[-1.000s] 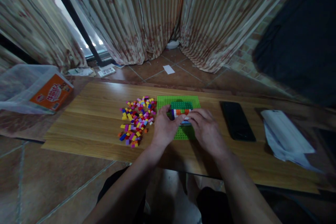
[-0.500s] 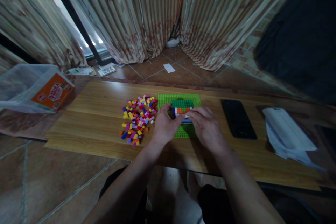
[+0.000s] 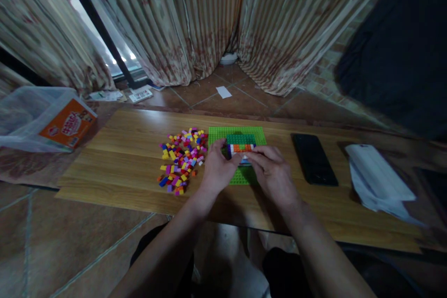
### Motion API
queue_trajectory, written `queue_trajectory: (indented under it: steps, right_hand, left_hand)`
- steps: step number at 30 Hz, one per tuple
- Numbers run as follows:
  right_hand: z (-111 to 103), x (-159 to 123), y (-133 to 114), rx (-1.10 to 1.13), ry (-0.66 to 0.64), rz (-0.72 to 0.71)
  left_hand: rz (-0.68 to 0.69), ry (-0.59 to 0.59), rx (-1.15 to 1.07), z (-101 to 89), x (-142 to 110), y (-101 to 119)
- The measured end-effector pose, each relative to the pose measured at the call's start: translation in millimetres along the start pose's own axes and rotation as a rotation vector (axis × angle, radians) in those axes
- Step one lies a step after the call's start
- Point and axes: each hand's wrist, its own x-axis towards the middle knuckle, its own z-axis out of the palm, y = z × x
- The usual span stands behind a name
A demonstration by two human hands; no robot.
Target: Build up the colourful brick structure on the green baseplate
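Observation:
A brick model (image 3: 240, 139) with a dark green back, a row of orange and white bricks and a blue-white front stands on the light green baseplate (image 3: 213, 132). My left hand (image 3: 219, 167) grips the model's left side, its fingers curled at the back corner and its thumb stretched along the front. From the right, my right hand (image 3: 274, 174) pinches a small white brick (image 3: 245, 157) against the front of the model, by the left thumb's tip. The fingertips partly hide this brick. Left of the baseplate lies a loose pile of small coloured bricks (image 3: 181, 158).
A black phone (image 3: 314, 159) lies on the wooden table (image 3: 115, 163) to the right. Farther right rests a white packet (image 3: 380, 174) in thin plastic. At the far left stands a clear plastic bin (image 3: 33, 116) with an orange label. Curtains hang behind the table.
The right hand's fingers have shifted and bent a little at the model's front. My left hand keeps its place on the model. The view has moved slightly.

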Motion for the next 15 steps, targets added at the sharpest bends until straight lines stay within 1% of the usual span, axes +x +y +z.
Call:
queue_trajectory:
  steps: [5, 10, 15]
  right_hand:
    - [-3.3, -2.4, 0.4, 0.115, 0.008, 0.159]
    - [-5.8, -4.3, 5.3, 0.245, 0.063, 0.325]
    - [6.4, -3.1, 9.2, 0.482, 0.126, 0.601]
  left_hand:
    - [-0.014, -0.006, 0.033, -0.8, -3.2, 7.1]
    - [-0.015, 0.008, 0.077, -0.4, -6.1, 12.9]
    - [-0.038, 0.018, 0.078, 2.1, -6.9, 14.6]
